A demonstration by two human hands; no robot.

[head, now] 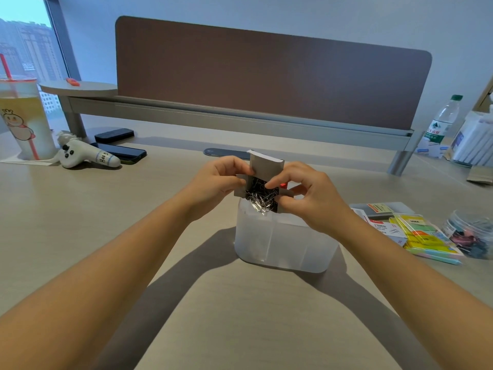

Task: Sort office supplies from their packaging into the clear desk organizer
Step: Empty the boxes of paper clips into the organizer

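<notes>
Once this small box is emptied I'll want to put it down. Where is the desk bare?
Bare wood lies left of the clear plastic organizer, up to the white plush toy and dark phone, and in front, between the forearms. Right is crowded: sticky-note packs and the clear tub of binder clips.

Iced drink cup (22,118), plush toy (85,153), two phones (121,153), water bottle (441,121)
</notes>
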